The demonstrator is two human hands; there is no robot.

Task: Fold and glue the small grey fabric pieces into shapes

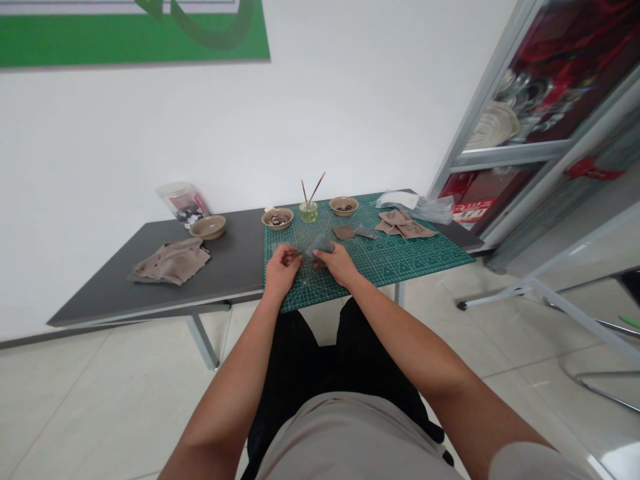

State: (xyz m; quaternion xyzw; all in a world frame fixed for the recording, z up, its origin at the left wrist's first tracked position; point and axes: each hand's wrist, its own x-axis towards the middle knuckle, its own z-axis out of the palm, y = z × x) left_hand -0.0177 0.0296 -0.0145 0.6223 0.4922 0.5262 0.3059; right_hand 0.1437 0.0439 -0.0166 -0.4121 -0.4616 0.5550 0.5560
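Observation:
Over the green cutting mat (pixel 425 257), my right hand (pixel 341 264) is closed on a grey sheet (pixel 321 244) that looks like a piece of sandpaper. My left hand (pixel 283 267) is just left of it, thumb and fingertips pinched together. Whatever those left fingers hold is too small and blurred to make out. A brown flat piece (pixel 343 231) and a smaller grey piece (pixel 365 232) lie on the mat beyond my right hand.
Along the back stand a bowl of small pieces (pixel 277 219), a glass jar (pixel 309 212) with two thin sticks, and another bowl (pixel 344 206). Brown cloths lie right (pixel 404 225) and left (pixel 173 261). A third bowl (pixel 208 227) and plastic tub (pixel 183 201) stand left; plastic bags (pixel 433 209) lie right.

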